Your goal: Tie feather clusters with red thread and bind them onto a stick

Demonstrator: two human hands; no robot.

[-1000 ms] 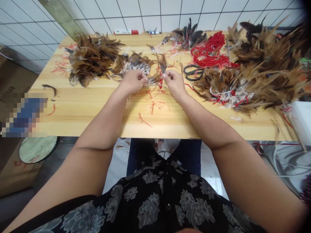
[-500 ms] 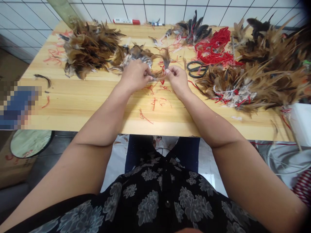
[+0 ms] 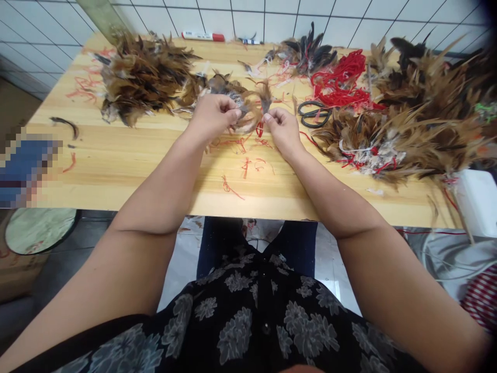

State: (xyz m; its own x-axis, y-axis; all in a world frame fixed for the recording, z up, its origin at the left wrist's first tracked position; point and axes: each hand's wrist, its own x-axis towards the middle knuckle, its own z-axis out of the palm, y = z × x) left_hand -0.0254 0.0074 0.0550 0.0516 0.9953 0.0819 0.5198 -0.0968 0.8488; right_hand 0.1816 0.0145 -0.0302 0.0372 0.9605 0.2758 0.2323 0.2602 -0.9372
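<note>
My left hand [image 3: 215, 116] is closed in a pinch on a brown feather [image 3: 251, 115], which sticks out to the right of the thumb. My right hand [image 3: 284, 130] pinches the base of a small dark-tipped feather [image 3: 265, 94] that points up toward the wall. The two feathers nearly meet between the hands; whether they touch I cannot tell. Behind my left hand lies a bundle of feathers with pale quill ends [image 3: 235, 93], partly hidden by it. Short red thread scraps [image 3: 245, 167] are scattered on the tabletop below both hands.
A big brown feather pile [image 3: 143, 77] lies at the left, another [image 3: 419, 124] at the right. Black-handled scissors [image 3: 314, 114] and a red string heap [image 3: 341, 83] are right of my right hand. A red-capped marker [image 3: 202, 37] lies by the wall. A white box [image 3: 479, 202] stands far right.
My left hand has risen slightly and turned, and its feather now shows broader, beyond the thumb. My right hand stays nearly in place with its feather. The view has shifted slightly.
</note>
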